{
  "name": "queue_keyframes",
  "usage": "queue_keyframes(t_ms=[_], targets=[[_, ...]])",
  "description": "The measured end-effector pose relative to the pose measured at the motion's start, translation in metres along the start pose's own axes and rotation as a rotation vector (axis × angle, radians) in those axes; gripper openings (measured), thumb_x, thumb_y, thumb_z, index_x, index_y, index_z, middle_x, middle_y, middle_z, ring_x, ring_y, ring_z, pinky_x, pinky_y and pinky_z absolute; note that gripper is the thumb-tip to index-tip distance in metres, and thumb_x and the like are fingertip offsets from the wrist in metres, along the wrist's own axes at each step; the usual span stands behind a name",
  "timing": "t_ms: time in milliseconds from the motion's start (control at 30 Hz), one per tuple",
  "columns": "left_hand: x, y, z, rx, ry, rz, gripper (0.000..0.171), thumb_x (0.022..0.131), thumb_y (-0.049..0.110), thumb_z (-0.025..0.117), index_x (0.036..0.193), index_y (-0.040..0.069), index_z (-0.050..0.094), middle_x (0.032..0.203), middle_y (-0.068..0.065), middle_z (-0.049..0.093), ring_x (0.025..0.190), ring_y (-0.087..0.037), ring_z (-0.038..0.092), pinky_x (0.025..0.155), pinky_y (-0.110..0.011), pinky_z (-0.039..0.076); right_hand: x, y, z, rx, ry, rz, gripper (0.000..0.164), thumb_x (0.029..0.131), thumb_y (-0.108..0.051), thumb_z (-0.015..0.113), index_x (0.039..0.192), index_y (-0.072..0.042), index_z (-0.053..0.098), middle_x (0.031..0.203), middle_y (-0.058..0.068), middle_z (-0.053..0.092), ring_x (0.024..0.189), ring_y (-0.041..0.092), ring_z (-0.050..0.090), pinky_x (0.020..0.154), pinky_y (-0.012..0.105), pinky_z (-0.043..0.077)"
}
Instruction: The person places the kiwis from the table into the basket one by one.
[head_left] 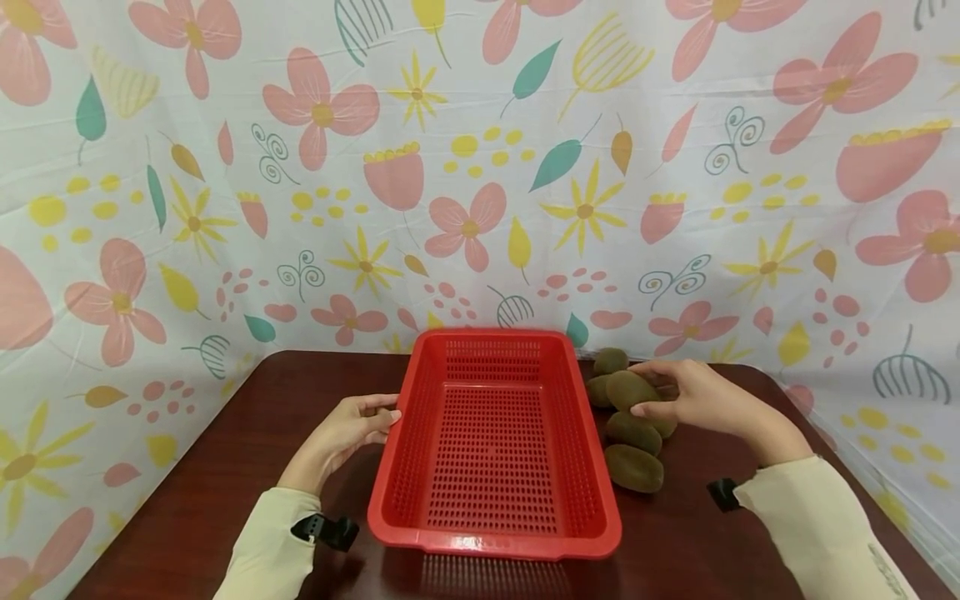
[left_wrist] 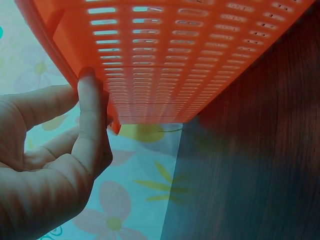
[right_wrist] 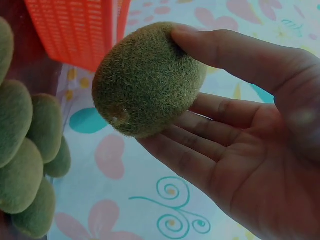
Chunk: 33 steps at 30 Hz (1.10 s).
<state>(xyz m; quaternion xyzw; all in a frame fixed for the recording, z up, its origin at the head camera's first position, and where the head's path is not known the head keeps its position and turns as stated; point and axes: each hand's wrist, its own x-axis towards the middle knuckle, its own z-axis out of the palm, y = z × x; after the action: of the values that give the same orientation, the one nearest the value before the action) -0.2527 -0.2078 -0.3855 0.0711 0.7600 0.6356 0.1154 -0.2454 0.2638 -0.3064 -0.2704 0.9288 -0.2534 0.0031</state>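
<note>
A red plastic basket (head_left: pixel 491 546) with slotted walls stands on the dark table. At its left rim my left hand (head_left: pixel 352 433) grips the edge; in the left wrist view the fingers (left_wrist: pixel 90 115) reach up under the rim. A brown fuzzy kiwi (right_wrist: pixel 145 80) is held between the thumb and fingers of my right hand (head_left: pixel 697 400), raised above the other fruit. Several more kiwis (head_left: pixel 634 468) lie in a group along the basket's right side. Nothing shows inside the basket.
The dark wooden table (head_left: pixel 262 467) extends on both sides of the basket. Behind it hangs a white cloth (head_left: pixel 465 125) printed with flowers and leaves. Black straps (head_left: pixel 326 531) are on both wrists.
</note>
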Motion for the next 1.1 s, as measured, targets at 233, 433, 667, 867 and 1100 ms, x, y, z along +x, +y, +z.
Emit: queue_keyframes(t_ms=[233,433,667,867,1100], targets=[[0.000,0.000,0.000,0.006,0.002,0.000,0.047,0.095,0.011,0.061,0.136,-0.007,0.048,0.096,-0.015,0.065,0.082,-0.022,0.067,0.080,-0.039,0.056,0.015,-0.010,-0.003,0.039,0.014,-0.020,0.063,0.084,-0.034,0.075,0.128,0.008,0.056,0.119,0.018,0.064,0.107,0.032,0.062,0.085,0.046,0.052],[0.000,0.000,0.000,0.006,0.004,-0.009,0.047,0.095,0.012,0.061,0.136,-0.006,0.048,0.096,-0.016,0.065,0.081,-0.022,0.066,0.079,-0.038,0.056,0.031,-0.018,-0.004,0.062,0.024,-0.037,0.059,0.086,-0.032,0.073,0.129,0.005,0.056,0.118,0.014,0.065,0.108,0.028,0.063,0.086,0.043,0.052],[0.000,0.001,0.000,0.010,0.004,-0.007,0.047,0.095,0.012,0.060,0.136,-0.006,0.048,0.098,-0.016,0.065,0.081,-0.022,0.066,0.080,-0.039,0.056,0.055,-0.032,-0.002,0.110,-0.031,-0.058,0.055,0.087,-0.031,0.072,0.130,0.001,0.057,0.121,0.012,0.064,0.111,0.027,0.061,0.090,0.045,0.050],[0.000,0.001,0.000,0.009,0.009,-0.010,0.046,0.095,0.011,0.060,0.136,-0.006,0.048,0.097,-0.015,0.065,0.081,-0.022,0.066,0.079,-0.039,0.056,0.074,-0.049,0.000,0.094,-0.051,-0.103,0.052,0.087,-0.024,0.072,0.130,0.002,0.057,0.121,0.014,0.064,0.111,0.027,0.061,0.091,0.044,0.050],[-0.001,0.002,0.001,0.008,0.020,-0.016,0.046,0.095,0.011,0.061,0.136,-0.005,0.049,0.097,-0.016,0.065,0.081,-0.022,0.066,0.079,-0.039,0.056,0.091,-0.067,0.006,0.098,-0.083,-0.125,0.054,0.088,-0.024,0.072,0.131,0.004,0.056,0.123,0.016,0.063,0.113,0.029,0.061,0.092,0.046,0.049]])
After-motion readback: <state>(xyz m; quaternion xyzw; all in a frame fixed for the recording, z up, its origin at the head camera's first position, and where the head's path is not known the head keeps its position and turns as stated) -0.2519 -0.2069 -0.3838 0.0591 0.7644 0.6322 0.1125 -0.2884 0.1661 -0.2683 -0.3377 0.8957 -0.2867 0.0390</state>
